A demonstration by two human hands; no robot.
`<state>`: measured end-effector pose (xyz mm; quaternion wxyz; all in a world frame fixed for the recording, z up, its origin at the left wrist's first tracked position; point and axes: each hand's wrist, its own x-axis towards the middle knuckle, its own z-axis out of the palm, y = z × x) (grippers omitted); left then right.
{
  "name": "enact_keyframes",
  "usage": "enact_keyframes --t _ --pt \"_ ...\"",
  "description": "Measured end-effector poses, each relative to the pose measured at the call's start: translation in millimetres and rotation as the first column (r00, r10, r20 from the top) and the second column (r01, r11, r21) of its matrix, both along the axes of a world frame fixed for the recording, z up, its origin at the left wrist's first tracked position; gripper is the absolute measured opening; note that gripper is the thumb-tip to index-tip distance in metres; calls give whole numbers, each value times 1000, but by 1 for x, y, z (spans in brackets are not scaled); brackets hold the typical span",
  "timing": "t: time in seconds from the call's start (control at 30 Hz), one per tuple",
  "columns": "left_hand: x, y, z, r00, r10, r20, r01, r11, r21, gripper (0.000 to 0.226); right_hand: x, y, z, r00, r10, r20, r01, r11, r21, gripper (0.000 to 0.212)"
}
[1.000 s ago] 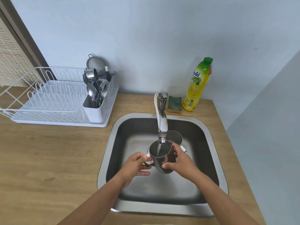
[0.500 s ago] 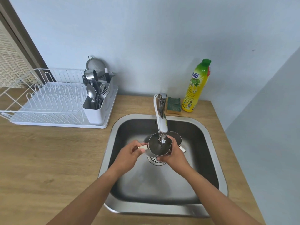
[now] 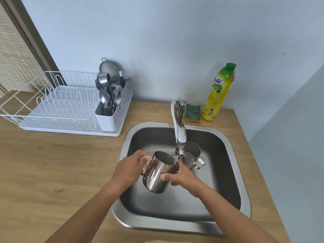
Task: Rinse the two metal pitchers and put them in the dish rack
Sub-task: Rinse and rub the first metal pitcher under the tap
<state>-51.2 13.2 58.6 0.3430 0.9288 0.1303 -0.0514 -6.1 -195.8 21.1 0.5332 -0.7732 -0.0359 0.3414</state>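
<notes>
**Pitcher tipped away from the tap**

A moment ago the near pitcher (image 3: 158,174) stood upright with its mouth right under the faucet (image 3: 180,137) spout; now it is raised over the sink (image 3: 233,172) and tilted, its mouth turned up and back toward the spout and its base toward the person. The left hand (image 3: 128,170) has its grip closed on the handle, and the right hand (image 3: 182,176) grips the wall of the body near the rim. No stream of water can be made out.

This looks like the swirl or pour-out part of the first rinse, not its end. The second pitcher (image 3: 192,154) stands upright on the sink floor just behind the spout, untouched by either hand.

The white dish rack (image 3: 57,106) sits on the table to the left, well apart from the sink, its plate slots bare and its cutlery caddy (image 3: 107,118) full. Neither pitcher has reached it, so most of the task remains.
</notes>
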Motion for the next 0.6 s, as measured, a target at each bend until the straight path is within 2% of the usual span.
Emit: enact_keyframes --t 0.1,0.23,0.4,0.5,0.6 --pt "-6 -6 -9 991 43 -125 -84 937 -339 21 -7 -5 5 999 -31 15 31 999 -22 81" --pt "-8 -18 -23 965 24 -261 -181 783 -596 22 -9 -18 13 994 -23 104 42 983 -177 73" --pt "-4 -36 -40 932 -94 -350 -219 625 -750 18 -9 -32 26 957 83 277 50 895 -443 80" --pt "2 -44 -50 919 -165 -359 -212 560 -801 17 -10 -40 33 909 144 392 96 842 -531 94" --pt "11 -53 -52 917 -201 -344 -192 534 -823 13 -7 -45 39 856 205 475 129 803 -581 96"
